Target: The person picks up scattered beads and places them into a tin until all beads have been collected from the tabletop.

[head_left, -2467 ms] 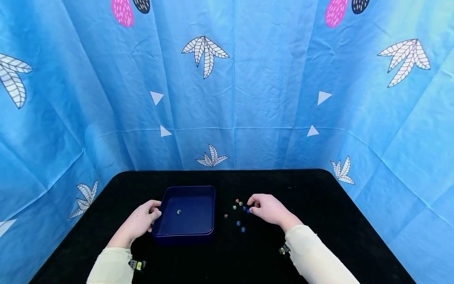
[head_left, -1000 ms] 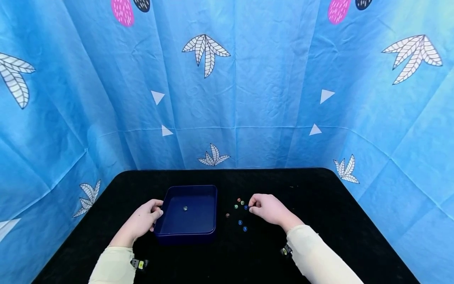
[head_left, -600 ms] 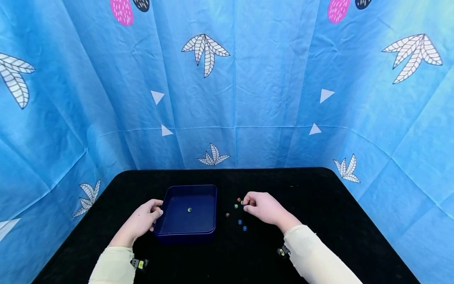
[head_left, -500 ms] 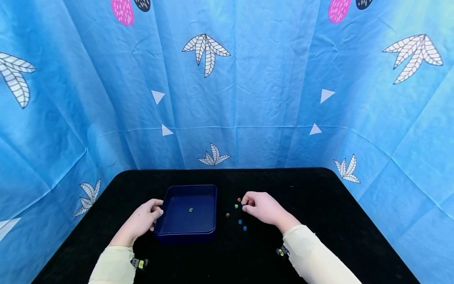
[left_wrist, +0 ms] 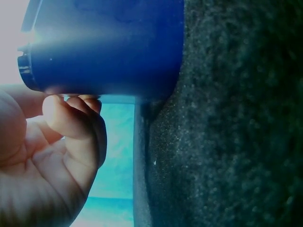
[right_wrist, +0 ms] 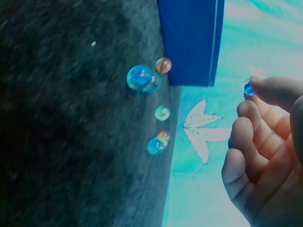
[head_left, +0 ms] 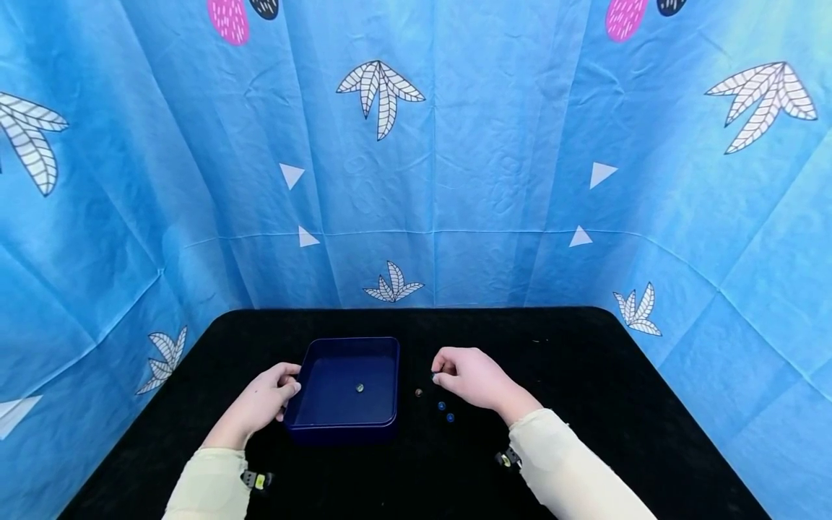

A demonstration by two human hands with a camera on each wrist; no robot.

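A dark blue square box (head_left: 341, 434) stands left of centre on the table, with one small marble (head_left: 360, 388) on its floor. My left hand (head_left: 260, 397) is at its left side, fingertips touching the outer wall (left_wrist: 109, 52) below the rim. My right hand (head_left: 474, 377) pinches a blue marble (right_wrist: 248, 89) between thumb and index finger, raised above the table. Beside it lie a brown marble (head_left: 419, 393) and two blue marbles (head_left: 441, 406). In the right wrist view, a green marble (right_wrist: 162, 113) and a blue one (right_wrist: 155, 146) overlapping others also show; my hand hides these in the head view.
The table (head_left: 416, 477) has a black cloth top. Blue patterned curtains (head_left: 494, 180) hang behind it and along both sides. A small device (head_left: 256, 480) is strapped at the left wrist, another (head_left: 507, 458) at the right.
My right hand has lifted a blue marble and moved left, over the other marbles. Inside the box, the marble has rolled to the right. The left hand has kept its place at the box.
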